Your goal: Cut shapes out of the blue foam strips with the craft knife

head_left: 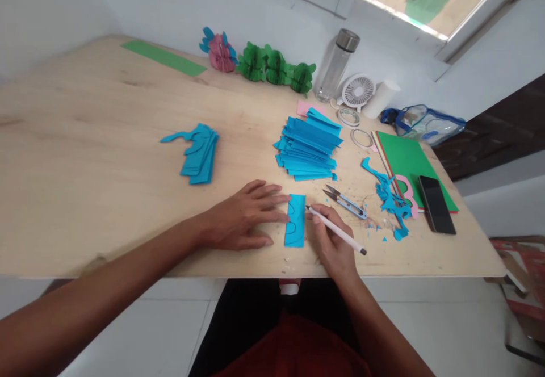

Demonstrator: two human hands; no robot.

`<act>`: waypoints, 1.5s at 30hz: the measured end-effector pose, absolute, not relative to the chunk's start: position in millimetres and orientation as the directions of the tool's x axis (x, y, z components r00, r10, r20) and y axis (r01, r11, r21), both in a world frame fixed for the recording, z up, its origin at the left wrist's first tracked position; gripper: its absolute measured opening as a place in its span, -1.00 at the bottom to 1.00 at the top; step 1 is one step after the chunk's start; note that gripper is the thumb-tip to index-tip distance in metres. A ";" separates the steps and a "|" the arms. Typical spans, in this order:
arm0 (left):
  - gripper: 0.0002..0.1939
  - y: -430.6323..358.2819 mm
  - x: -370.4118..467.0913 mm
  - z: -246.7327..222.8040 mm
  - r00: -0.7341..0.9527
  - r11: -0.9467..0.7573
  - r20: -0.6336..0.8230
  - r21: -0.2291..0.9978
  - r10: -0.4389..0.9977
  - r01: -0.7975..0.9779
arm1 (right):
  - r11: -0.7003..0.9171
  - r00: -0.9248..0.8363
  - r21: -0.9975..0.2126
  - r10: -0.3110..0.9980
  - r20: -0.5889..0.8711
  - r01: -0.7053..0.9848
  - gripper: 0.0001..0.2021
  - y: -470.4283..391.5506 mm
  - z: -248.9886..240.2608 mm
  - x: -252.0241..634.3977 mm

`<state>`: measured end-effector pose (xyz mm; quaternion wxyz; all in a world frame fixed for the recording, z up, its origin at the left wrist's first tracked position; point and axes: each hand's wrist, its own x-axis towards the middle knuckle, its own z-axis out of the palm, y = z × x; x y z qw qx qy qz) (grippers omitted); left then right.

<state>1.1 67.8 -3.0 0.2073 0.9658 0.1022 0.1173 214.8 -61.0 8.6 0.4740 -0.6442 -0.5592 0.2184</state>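
Observation:
A small blue paper strip [298,223] lies upright before me near the table's front edge, with curved pen lines drawn along its left side. My left hand [249,215] rests flat with its fingers spread, fingertips at the strip's left edge. In my right hand [334,241] is a white pen [338,231], its dark tip by the strip's right edge. Thread snips [346,201] lie just beyond that hand. Behind the strip is a pile of folded blue paper strips [309,147]. Cut blue paper pieces [200,153] are stacked to the left.
Blue scraps [389,195] lie at right beside green paper sheets [409,161], a pink paper shape [406,192] and a phone [437,204]. Along the wall stand green paper figures [276,67], a pink one [221,53], a glass bottle [338,65] and a small fan [358,91]. Tape rolls [349,117] lie nearby.

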 end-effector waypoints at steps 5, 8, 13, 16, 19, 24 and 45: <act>-0.53 69.5 1.1 1.6 0.925 -0.857 0.241 0.495 0.295 0.144 | 0.163 0.203 -0.770 0.912 0.356 0.617 -0.75 -62.3 2.8 214.6; -0.66 66.6 4.5 6.1 0.876 -0.819 0.288 0.544 0.387 0.184 | 0.187 0.183 -0.733 0.901 0.393 0.654 -0.73 -61.7 -1.9 215.2; -0.79 51.5 20.1 10.0 0.810 -0.771 0.263 0.549 0.525 0.321 | 0.173 0.159 -0.673 0.902 0.402 0.719 -0.72 -61.3 -6.4 217.4; -0.83 42.0 31.6 8.8 0.766 -0.743 0.249 0.534 0.593 0.403 | 0.187 0.133 -0.660 0.905 0.404 0.728 -0.72 -61.1 -7.2 218.7; -0.89 35.1 41.1 7.5 0.731 -0.717 0.238 0.529 0.639 0.454 | 0.194 0.118 -0.654 0.908 0.401 0.731 -0.72 -61.0 -6.9 219.3; -0.99 29.6 52.2 8.1 0.673 -0.652 0.188 0.524 0.716 0.548 | 0.182 0.110 -0.650 0.917 0.382 0.738 -0.71 -61.7 -6.9 219.9; -0.88 -1.8 44.1 6.5 0.464 -0.474 0.250 0.749 0.849 0.463 | 0.178 0.158 -0.838 0.942 0.297 0.515 -0.79 -66.2 0.4 224.1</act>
